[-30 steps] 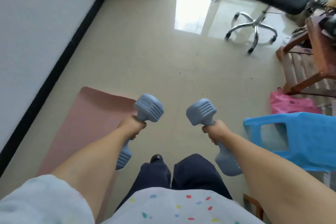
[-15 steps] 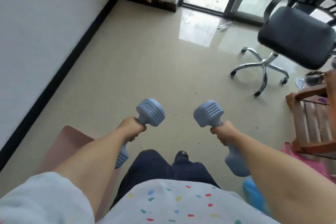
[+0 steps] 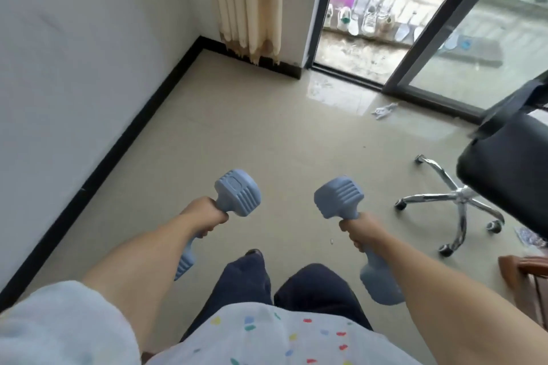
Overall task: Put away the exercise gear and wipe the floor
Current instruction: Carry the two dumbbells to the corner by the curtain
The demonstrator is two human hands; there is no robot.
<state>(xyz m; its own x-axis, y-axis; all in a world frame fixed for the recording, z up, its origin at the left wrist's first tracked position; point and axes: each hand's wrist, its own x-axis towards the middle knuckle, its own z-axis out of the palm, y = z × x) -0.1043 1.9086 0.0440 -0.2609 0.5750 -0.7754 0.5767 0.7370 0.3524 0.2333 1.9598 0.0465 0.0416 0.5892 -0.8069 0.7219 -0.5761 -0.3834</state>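
Presently both dumbbells are off the floor (image 3: 267, 133), carried at about waist height ahead of the person's legs. Left hand (image 3: 204, 216) is clenched around the handle of the left dumbbell (image 3: 237, 194); right hand (image 3: 360, 230) is clenched around the handle of the right dumbbell (image 3: 339, 197).

Handling, judged: rigid, dense for their size, coating probably slightly grippy rather than slick. Not fragile, but a drop could mark the glossy tile, so they should be set down, not let fall. Best hold is the narrow middle handle, as taken now; the wide ends keep the fist from sliding off.

Appearance: matching pale grey-blue, matte, blocky ends with ridged grooves on the sides; the left one shows a recessed panel on its far face. Each far end tilts up and inward, the near ends pointing back toward the body.

Far right: black office chair (image 3: 504, 163); small scrap of litter (image 3: 384, 109) near the glass door.
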